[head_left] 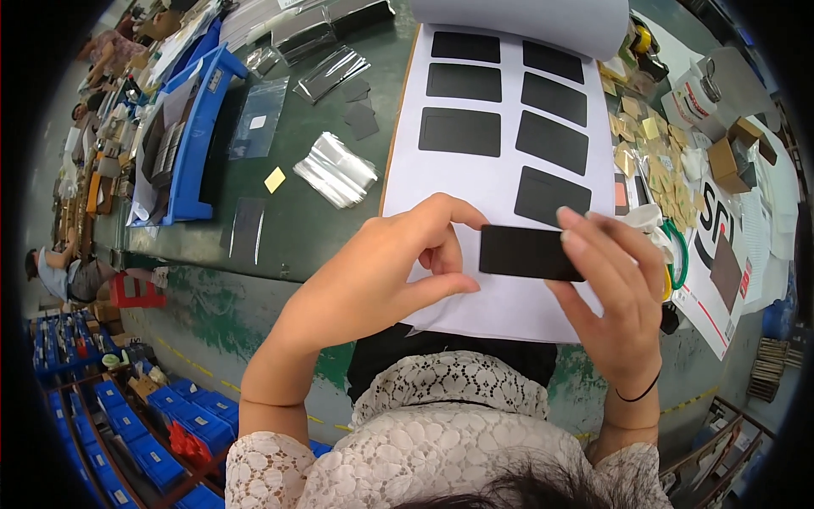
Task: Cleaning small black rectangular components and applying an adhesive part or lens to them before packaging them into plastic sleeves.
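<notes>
My right hand (615,280) grips a thin black rectangular card (521,252) by its right end, thumb below and fingers above. The card is over the lower part of a white paper sheet (462,301). At its left end is my left hand (398,254), thumb and index finger apart around that edge, the other fingers curled; whether the index tip touches the card I cannot tell. Rows of similar black cards with rounded corners, such as a left one (459,131) and a right one (552,195), lie on the sheet beyond my hands.
Clear plastic sleeves (336,170) and a yellow slip (274,180) lie on the green table (288,225) at left, near a blue bin (191,161). A roll of white paper (526,21) bounds the far end. Small tan pieces (666,174) and a green tape roll (676,254) are at right.
</notes>
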Available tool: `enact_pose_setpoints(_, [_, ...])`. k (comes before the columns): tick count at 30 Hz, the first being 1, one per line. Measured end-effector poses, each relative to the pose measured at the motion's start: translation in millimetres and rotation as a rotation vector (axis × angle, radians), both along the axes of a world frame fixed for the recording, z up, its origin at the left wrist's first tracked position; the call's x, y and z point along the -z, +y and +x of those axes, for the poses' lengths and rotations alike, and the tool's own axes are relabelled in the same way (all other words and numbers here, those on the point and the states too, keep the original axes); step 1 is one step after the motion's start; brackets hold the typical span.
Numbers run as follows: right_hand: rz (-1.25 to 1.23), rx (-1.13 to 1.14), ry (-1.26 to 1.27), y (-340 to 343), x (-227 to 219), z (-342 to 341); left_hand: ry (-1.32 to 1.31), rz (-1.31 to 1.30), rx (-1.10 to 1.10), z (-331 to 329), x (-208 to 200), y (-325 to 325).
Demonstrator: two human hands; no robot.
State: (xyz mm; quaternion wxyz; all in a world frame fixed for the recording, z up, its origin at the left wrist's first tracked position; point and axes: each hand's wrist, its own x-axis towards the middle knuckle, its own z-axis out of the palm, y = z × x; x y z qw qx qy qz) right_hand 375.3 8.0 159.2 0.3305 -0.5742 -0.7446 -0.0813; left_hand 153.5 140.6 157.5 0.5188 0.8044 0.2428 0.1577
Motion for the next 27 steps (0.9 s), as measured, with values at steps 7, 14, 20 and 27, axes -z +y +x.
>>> enact_pose_setpoints(7, [-0.253,-0.153,0.165,-1.4,1.3,4.0,-0.046,-0.111,0.057,-2.3,3.9,9.1])
enact_pose_setpoints(14, [-0.436,-0.291,0.306,7.5,4.7,5.3,0.102,-0.563,0.004,3.7,-0.1,14.5])
enact_pose_setpoints(20, [-0.533,-0.409,0.339,13.6,10.2,-0.7,-0.064,-0.628,0.029,6.2,23.0,8.8])
enact_pose_setpoints(27, [-0.445,-0.290,0.374,5.1,26.3,-23.6,-0.046,-0.676,-0.082,1.8,18.7,9.9])
